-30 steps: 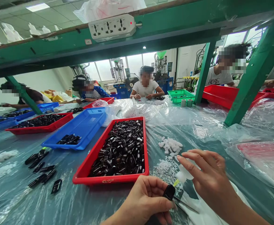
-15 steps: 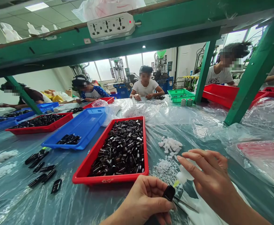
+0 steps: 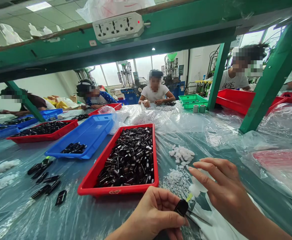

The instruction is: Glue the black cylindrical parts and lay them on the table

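Note:
My left hand (image 3: 155, 215) is closed around a small black plastic part (image 3: 181, 207) and a thin metal tool (image 3: 198, 218), low in the middle of the view. My right hand (image 3: 223, 188) pinches a small white squeeze bottle (image 3: 195, 187) whose yellow tip points down at the black part. Just beyond my hands a red tray (image 3: 111, 190) is packed with black parts. To its right lie small white pieces (image 3: 181, 154) and a patch of finer white bits (image 3: 175, 180) on the plastic-covered table.
A blue tray (image 3: 96, 130) with a few black parts sits left of the red one, and loose black parts (image 3: 44, 181) lie on the sheet. Several people sit at the far side. Green frame legs (image 3: 268, 80) and a power strip (image 3: 118, 26) hang overhead.
My hands have barely shifted; the black part and bottle tip sit slightly lower. A fingertip has come into view at the far left edge.

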The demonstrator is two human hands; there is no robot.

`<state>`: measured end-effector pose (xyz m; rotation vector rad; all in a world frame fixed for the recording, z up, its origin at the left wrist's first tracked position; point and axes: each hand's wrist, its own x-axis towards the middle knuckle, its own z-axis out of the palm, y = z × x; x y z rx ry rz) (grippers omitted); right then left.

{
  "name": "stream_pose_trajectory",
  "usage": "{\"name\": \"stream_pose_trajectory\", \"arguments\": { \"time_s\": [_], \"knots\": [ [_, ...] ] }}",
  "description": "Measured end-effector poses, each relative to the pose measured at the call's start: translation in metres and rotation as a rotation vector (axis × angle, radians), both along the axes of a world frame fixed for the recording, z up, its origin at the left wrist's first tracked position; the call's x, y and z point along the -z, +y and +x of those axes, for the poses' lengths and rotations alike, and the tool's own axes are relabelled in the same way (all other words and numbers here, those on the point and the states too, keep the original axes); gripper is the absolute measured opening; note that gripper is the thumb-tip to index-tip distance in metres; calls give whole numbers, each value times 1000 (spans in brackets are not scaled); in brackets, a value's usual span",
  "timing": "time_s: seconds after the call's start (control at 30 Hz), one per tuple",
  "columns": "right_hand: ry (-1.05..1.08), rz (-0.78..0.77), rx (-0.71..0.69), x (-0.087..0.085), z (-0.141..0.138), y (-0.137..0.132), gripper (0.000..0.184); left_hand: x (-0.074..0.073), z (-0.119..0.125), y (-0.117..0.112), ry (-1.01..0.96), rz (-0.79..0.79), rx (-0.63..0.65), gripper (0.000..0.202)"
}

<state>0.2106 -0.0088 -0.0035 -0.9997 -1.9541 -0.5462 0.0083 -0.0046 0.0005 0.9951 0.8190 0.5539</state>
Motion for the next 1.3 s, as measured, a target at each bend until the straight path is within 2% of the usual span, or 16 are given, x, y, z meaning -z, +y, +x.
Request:
{"name": "stream_pose_trajectory", "arguments": {
  "time_s": [0.17,0.37,0.63,1.3],
  "knots": [
    [-2,0,-14,-1,0,1,39,-1,0,0,10,-6,13,27],
    [17,-9,67,4,1,-1,41,-3,0,-1,-16,18,-49,33],
    [-15,-24,111,8,2,-3,36,-5,0,0,-11,47,-52,30],
    [3,-15,40,4,4,-7,31,-1,-3,-1,8,-12,-29,38]
  ]
}}
